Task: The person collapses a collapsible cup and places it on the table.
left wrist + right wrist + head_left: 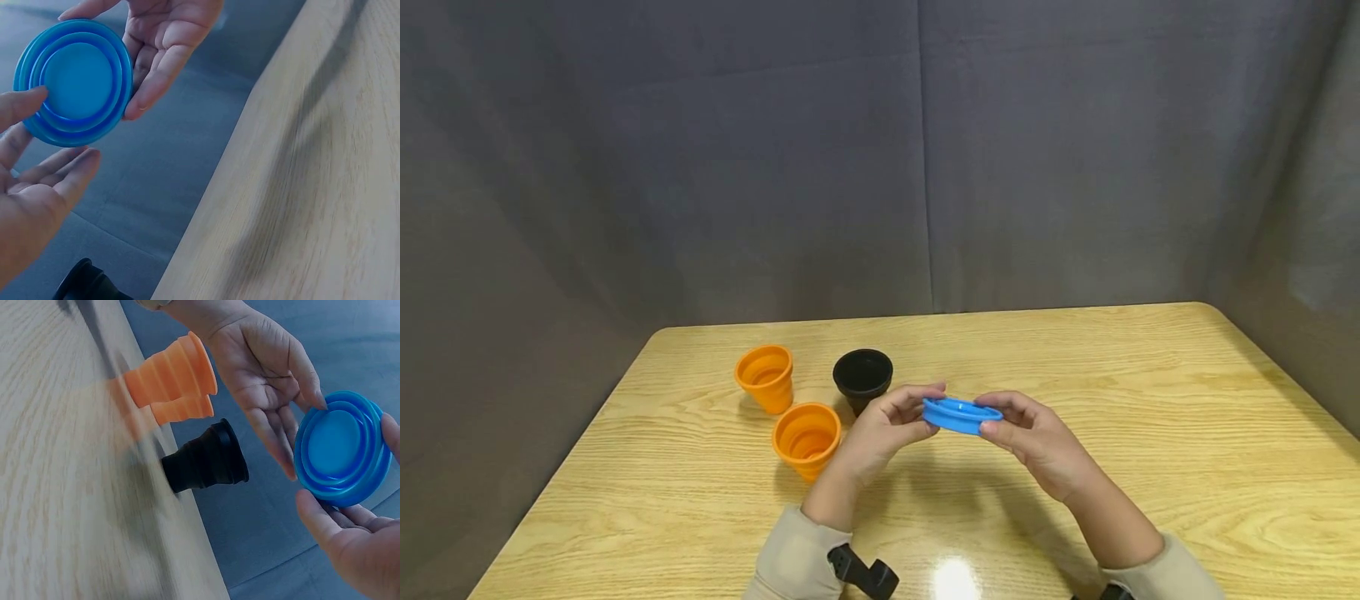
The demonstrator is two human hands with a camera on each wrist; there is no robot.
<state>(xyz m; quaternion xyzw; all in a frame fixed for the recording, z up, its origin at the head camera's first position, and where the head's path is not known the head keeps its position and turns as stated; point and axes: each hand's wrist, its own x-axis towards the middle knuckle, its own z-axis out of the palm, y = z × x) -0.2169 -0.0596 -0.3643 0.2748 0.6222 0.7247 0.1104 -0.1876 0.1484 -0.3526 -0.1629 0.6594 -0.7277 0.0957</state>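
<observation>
Both hands hold a blue collapsible cup (961,416), folded flat into a disc, up above the table in the head view. My left hand (874,435) pinches its left edge between thumb and fingers. On the opposite edge, my right hand (1047,448) grips it the same way. Concentric rings and a flat round base show on the blue cup (78,81) in the left wrist view. A black cup (862,373) stands unfolded just behind the left hand, which partly covers it.
Two unfolded orange cups stand left of the hands, one farther back (766,377) and one nearer (807,440). They rest with the black cup on a light wooden table (1150,400). A grey curtain (790,167) hangs behind the table and at its sides.
</observation>
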